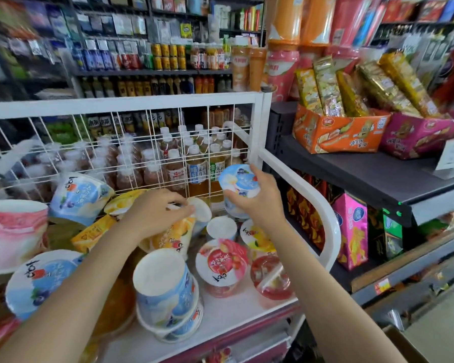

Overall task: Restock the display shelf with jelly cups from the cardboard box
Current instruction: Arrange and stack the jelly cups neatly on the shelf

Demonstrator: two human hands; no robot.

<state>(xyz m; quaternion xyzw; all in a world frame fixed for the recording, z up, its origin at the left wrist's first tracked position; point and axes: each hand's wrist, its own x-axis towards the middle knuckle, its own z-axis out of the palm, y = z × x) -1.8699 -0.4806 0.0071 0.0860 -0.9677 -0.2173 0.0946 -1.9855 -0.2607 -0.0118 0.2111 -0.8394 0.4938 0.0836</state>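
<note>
Your right hand has its fingers curled around a blue jelly cup, thumb on the near side, lid tipped towards you, and holds it just above the far right corner of the white shelf, close to the wire back panel. Your left hand reaches in beside it, fingertips pinching the rim of a white-bottomed cup that lies on its side against a yellow jelly cup; how firmly you have it cannot be told, as the picture is blurred there.

Around your hands the shelf is a jumble: a red-lidded cup stands upright near the front right edge beside a clear red cup, two blue cups sit stacked upside down towards the front, and more blue and pink ones lean at the left end. The cardboard box shows only as a corner at the bottom right.

You seem to be in the placing step, well into the restock. The next move calls for setting the blue cup down upright in the gap at the far right corner, while your left hand rights the tipped cup. Lower it gently so it does not knock its neighbours over.
</note>
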